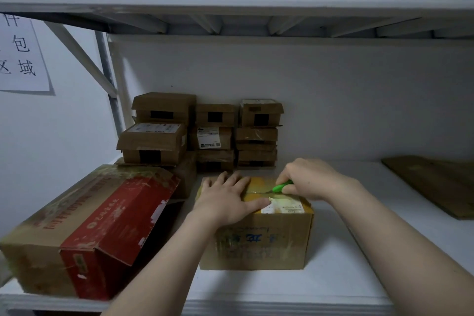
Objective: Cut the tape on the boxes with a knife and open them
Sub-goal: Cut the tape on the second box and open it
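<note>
A brown cardboard box sealed with clear tape stands on the white shelf in front of me, a white label on its top right. My left hand lies flat on the box's top with fingers spread, pressing it down. My right hand grips a green-handled knife at the top's right side. The blade tip points left along the taped centre seam and touches it.
A large red and brown carton lies on its side at the left, its end flap open. Several small taped boxes are stacked against the back wall. A flat brown board lies at the right. Another shelf hangs overhead.
</note>
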